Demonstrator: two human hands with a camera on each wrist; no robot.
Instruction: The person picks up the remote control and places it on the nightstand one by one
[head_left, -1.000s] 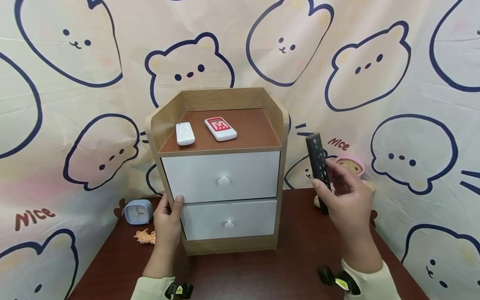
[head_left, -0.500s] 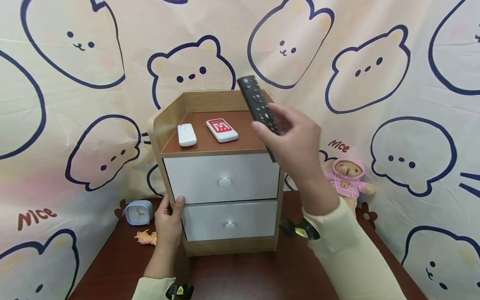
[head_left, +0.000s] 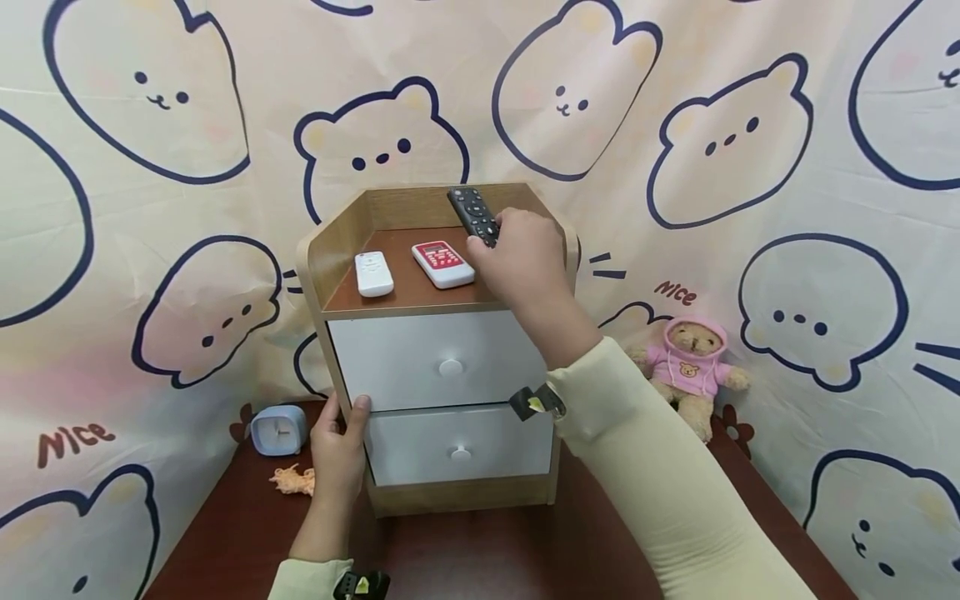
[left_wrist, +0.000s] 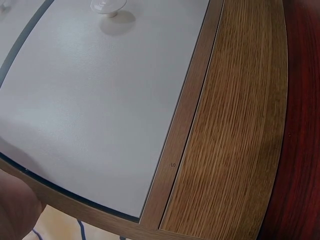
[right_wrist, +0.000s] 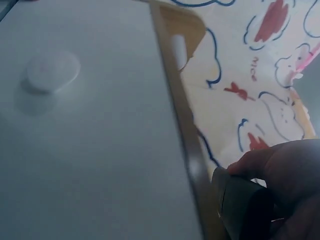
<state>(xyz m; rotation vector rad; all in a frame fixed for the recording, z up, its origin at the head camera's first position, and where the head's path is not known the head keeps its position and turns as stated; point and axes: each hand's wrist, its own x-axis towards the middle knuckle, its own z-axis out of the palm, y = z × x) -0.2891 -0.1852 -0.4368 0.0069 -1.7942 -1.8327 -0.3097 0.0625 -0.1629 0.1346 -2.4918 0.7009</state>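
Note:
A black remote control [head_left: 474, 215] is pinched in my right hand [head_left: 525, 254], over the right part of the cabinet's brown top shelf [head_left: 405, 293]. Its far end points up and to the left; whether its underside touches the shelf I cannot tell. On that shelf lie a white remote [head_left: 373, 273] and a white remote with a red face [head_left: 442, 262], just left of my right hand. My left hand [head_left: 337, 446] grips the left side edge of the wooden cabinet [head_left: 465, 497], thumb on the front. In the right wrist view the black remote [right_wrist: 240, 205] appears dark and blurred.
Two white drawers with round knobs [head_left: 451, 367] face me, both closed. A blue alarm clock [head_left: 278, 431] and a peach-coloured tangle [head_left: 292, 480] lie on the dark red table [head_left: 225, 533] at left. A teddy bear in pink [head_left: 692, 371] sits at right, against the printed cloth.
My right hand has carried the black remote from the right of the cabinet, leftward and over the top shelf. The left hand keeps its place on the cabinet side.

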